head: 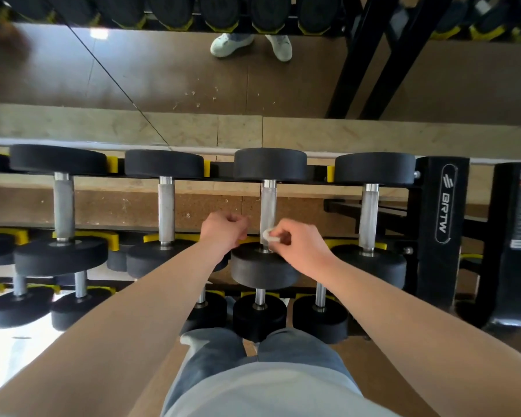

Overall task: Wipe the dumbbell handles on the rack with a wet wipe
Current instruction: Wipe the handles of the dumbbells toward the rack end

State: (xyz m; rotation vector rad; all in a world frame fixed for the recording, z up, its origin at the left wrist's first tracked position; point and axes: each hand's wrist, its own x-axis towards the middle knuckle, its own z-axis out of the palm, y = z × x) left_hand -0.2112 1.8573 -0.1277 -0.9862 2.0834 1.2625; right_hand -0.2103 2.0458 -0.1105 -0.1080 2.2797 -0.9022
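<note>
step: right hand [301, 245] pinches wet wipe [269, 236] on third handle [268, 206], near end | left hand [223, 230] curled, empty | progress: seemingly mid-rack, wiped handles indistinguishable

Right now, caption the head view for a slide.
Right hand pinches a wet wipe against a racked dumbbell handle; left hand curled beside it.

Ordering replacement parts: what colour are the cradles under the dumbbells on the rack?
Yellow. The cradles stand out against the black rack in the head view.
</note>
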